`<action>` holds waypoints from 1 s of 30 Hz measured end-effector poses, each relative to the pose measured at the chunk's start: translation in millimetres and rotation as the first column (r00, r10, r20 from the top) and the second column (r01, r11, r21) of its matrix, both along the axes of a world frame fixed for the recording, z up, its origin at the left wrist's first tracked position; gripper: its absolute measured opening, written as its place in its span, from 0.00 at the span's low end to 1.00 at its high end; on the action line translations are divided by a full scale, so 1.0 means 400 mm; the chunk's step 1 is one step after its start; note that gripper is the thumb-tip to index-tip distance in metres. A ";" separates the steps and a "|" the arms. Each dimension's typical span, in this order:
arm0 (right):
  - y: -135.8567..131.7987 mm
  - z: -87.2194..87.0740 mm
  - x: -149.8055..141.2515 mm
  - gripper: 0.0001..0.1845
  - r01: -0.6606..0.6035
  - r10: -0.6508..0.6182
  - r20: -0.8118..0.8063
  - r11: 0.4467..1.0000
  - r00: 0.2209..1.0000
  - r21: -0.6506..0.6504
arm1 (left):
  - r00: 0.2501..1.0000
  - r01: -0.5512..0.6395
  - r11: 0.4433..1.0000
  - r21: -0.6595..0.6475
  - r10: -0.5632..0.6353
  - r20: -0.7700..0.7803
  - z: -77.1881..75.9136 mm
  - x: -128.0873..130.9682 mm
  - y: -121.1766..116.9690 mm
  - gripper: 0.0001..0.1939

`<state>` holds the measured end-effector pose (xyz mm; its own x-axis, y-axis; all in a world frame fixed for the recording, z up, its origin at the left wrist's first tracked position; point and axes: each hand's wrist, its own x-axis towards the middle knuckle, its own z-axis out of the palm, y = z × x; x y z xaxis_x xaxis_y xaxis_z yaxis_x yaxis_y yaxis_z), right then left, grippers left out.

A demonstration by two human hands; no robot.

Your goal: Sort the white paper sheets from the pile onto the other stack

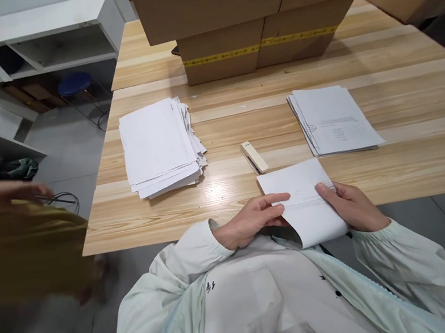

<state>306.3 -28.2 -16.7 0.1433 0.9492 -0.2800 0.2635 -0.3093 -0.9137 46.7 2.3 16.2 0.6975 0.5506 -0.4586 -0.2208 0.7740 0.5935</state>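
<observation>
A printed paper (303, 195), curling at its lower edge, is held over the table's near edge. I cannot tell whether it is one sheet or a few. My right hand (352, 205) grips its right side, thumb on top. At the left edge, my left hand (255, 219) holds it between fingers, two of them lying across the print and the rest partly hidden beneath. Just beyond the paper lies a cream stapler (254, 157), touched by neither hand. A thick, uneven paper stack (156, 144) sits to the left, and a thinner printed stack (335, 121) to the right.
Cardboard boxes (227, 45) with yellow tape stand at the back of the wooden table (219, 98). On the left, another person's hand (15, 190) and blurred olive clothing (17, 248) are close to the table's corner. Farther back are white shelves (29, 22) and a blue stool (74, 83).
</observation>
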 end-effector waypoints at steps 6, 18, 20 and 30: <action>0.054 0.031 0.008 0.29 -0.071 0.084 0.182 0.995 0.980 -0.077 | 0.987 -0.045 0.999 -0.019 0.042 -0.154 0.022 0.024 0.015 0.33; 0.166 0.144 0.086 0.22 -0.349 0.139 0.725 0.926 0.674 0.146 | 0.959 -0.170 0.985 -0.024 0.160 -0.232 0.013 0.054 0.032 0.32; 0.222 0.192 0.061 0.19 -0.446 0.069 0.748 0.837 0.660 0.316 | 0.961 -0.167 0.986 -0.024 0.158 -0.228 0.014 0.054 0.033 0.33; 0.442 0.068 -0.273 0.17 -0.676 0.378 0.662 0.687 0.647 0.269 | 0.943 -0.217 0.976 0.025 0.216 -0.253 0.017 0.040 0.062 0.33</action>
